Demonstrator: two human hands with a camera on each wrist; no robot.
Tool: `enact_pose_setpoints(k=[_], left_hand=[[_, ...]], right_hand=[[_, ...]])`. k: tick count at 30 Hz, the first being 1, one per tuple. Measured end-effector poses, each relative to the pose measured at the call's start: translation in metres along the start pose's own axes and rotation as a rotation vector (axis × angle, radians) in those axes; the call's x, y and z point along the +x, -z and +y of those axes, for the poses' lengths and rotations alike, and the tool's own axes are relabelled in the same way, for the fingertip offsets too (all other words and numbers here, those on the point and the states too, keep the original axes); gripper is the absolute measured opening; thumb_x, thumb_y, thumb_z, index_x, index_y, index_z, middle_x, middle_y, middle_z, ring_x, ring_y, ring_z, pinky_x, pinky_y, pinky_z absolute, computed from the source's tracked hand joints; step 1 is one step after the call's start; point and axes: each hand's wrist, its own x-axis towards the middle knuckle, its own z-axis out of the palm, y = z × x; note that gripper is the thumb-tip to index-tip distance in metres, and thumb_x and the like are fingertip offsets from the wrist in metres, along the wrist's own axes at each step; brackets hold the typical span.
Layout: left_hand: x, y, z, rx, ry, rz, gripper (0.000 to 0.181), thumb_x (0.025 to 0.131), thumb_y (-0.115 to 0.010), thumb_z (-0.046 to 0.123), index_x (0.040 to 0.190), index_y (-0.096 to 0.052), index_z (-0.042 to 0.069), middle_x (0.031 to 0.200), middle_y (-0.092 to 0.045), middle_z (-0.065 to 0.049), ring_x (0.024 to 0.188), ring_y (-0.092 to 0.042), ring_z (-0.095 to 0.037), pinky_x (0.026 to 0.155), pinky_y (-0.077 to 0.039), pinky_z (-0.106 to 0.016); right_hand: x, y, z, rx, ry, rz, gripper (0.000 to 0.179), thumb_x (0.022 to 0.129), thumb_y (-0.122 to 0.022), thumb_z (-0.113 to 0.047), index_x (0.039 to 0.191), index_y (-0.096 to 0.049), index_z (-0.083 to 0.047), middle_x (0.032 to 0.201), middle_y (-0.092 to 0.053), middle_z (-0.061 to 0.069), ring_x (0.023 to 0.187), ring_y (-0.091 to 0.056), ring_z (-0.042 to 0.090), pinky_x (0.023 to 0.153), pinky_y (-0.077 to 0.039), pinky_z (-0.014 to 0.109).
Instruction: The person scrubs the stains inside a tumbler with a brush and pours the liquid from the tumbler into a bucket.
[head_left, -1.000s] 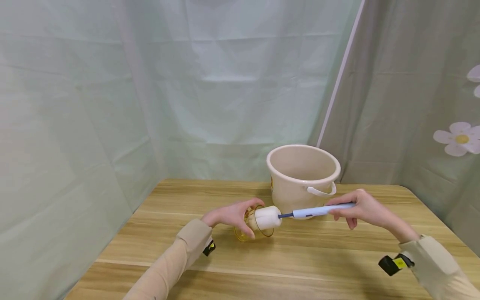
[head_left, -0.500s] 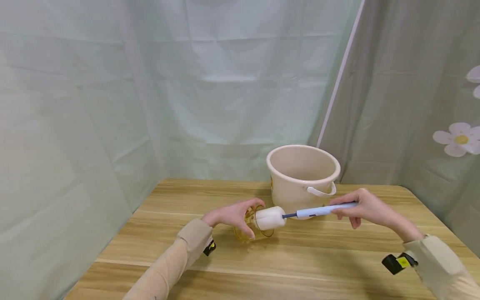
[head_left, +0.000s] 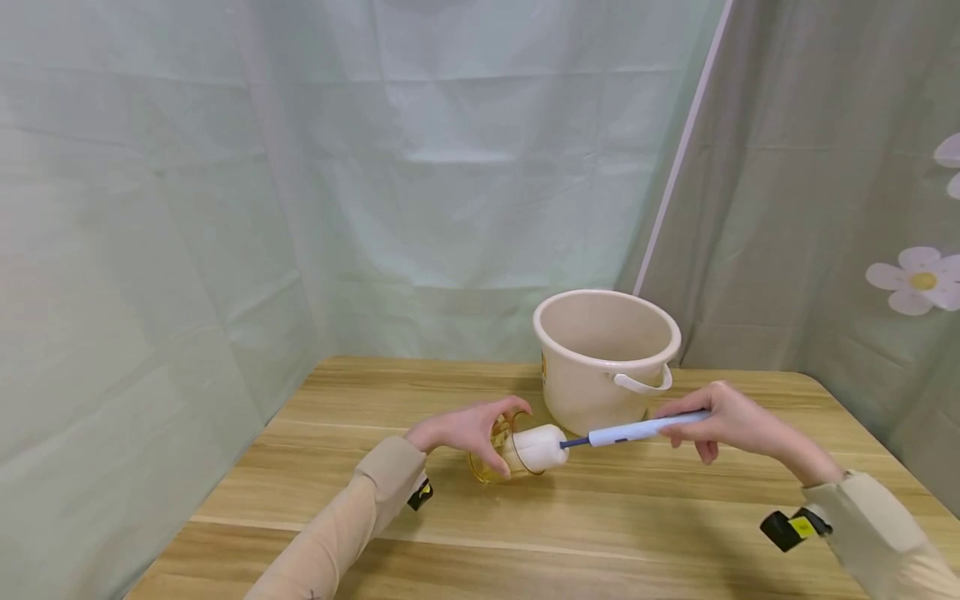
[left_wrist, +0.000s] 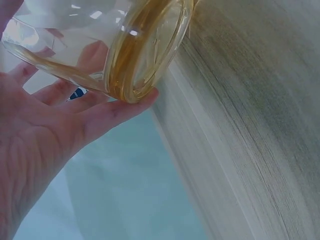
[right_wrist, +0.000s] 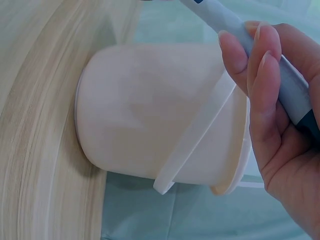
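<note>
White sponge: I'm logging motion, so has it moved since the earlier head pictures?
Yes: the white sponge sits slightly lower in that view, judged against the bucket.

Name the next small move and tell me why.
Probably push the white sponge head deeper into the amber cup: the sponge's outer end sticks out, the left hand holds the cup, and the right hand grips the pale blue handle.
</note>
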Motion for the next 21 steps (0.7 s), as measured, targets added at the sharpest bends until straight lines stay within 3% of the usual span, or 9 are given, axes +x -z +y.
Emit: enact_pose_setpoints(k=[14, 21], left_hand=[[0.001, -0.001, -0.001, 0.036, -0.015, 0.005, 0.082, 0.061, -0.083, 0.026, 0.127, -0.036, 0.020, 0.108, -0.049, -0.015, 0.090, -0.048, -0.015, 0.075, -0.040, -0.028], [0.000, -0.001, 0.001, 0.009, 0.021, -0.007, 0.084, 0.060, -0.084, 0.025, 0.128, -0.035, 0.022, 0.110, -0.048, -0.013, 0.091, -0.048, -0.016, 0.076, -0.040, -0.030]], right_hand=[[0.006, -0.010, 0.000, 0.010, 0.008, 0.009, 0.019, 0.085, -0.062, -0.008, 0.102, -0.065, 0.000, 0.069, -0.063, 0.003, 0.040, -0.053, 0.016, 0.037, -0.043, 0.032], [0.011, -0.018, 0.005, 0.023, 0.008, 0.025, 0.019, 0.085, -0.063, -0.009, 0.101, -0.066, 0.000, 0.068, -0.063, 0.004, 0.040, -0.053, 0.017, 0.036, -0.043, 0.032]])
